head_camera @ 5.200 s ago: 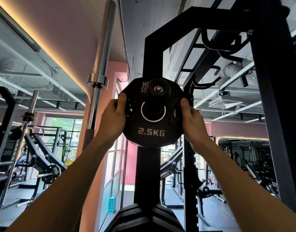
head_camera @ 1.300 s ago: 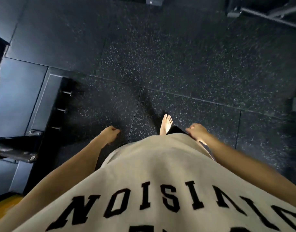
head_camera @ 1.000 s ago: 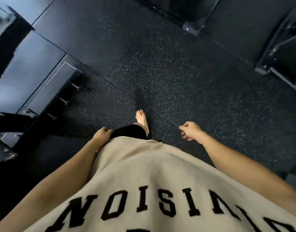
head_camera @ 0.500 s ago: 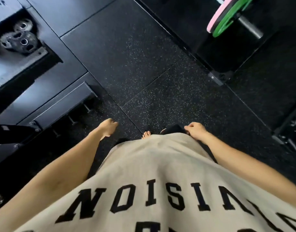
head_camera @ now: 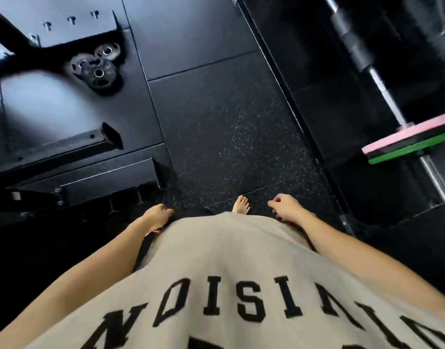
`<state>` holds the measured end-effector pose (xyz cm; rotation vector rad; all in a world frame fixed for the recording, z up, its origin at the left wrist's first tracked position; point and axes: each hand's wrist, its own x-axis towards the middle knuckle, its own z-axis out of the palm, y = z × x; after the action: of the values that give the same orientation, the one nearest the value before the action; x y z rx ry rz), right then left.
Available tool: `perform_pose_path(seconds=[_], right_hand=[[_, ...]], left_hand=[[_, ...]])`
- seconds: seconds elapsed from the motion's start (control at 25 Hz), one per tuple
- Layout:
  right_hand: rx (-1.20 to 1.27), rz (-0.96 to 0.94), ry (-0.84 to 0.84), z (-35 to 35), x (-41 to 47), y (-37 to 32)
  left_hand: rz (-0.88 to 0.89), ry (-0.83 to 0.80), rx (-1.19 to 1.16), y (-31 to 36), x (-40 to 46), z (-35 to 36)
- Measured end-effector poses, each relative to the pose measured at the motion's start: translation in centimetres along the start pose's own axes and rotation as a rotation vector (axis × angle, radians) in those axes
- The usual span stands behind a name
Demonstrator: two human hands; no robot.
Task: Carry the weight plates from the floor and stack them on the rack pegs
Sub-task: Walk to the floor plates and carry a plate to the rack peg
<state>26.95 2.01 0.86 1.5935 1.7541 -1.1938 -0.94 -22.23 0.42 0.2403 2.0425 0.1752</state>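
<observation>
Small black weight plates (head_camera: 96,70) lying in a cluster on the dark floor, upper left of the view.

Three round black plates with shiny metal-ringed centre holes lie flat, close together and overlapping. The largest (head_camera: 101,76) sits nearest, with cut-out grip openings around its hub; a smaller one (head_camera: 80,65) lies at its upper left and another small one (head_camera: 106,51) lies just behind, at upper right. They rest on a smooth dark mat, just below a black steel rack frame beam (head_camera: 22,52) that crosses the corner. The plates are slightly blurred, so no lettering can be read. Nothing touches them from above.
</observation>
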Motion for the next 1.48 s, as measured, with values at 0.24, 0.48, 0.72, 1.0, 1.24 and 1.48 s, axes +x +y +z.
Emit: perform_pose_path(seconds=[0.24, 0.48, 0.72, 1.0, 1.24, 1.48], right_hand=[[-0.184, -0.114, -0.064, -9.4, 9.1, -13.0], [-0.308, -0.171, -0.131, -14.1, 18.4, -27.0], [-0.385, -0.268, -0.072, -18.6, 24.9, -42.9], [-0.531, -0.34, -0.167, -19.5, 32.8, -59.2], [-0.709, -0.476, -0.256, -21.4, 38.6, -75.3], [-0.881, -0.514, -0.395, -20.5, 42.4, -88.4]], left_hand=[[-0.066, 0.166, -0.164, 7.6, 4.8, -4.6], [-0.082, 0.037, -0.182, 13.8, 13.4, -12.5], [-0.13, 0.141, -0.388, 18.8, 19.9, -27.1], [-0.157, 0.147, -0.489, 24.4, 27.2, -38.5], [-0.313, 0.227, -0.555, 27.7, 31.6, -44.5], [-0.467, 0.398, -0.664, 29.1, 35.2, -50.4]])
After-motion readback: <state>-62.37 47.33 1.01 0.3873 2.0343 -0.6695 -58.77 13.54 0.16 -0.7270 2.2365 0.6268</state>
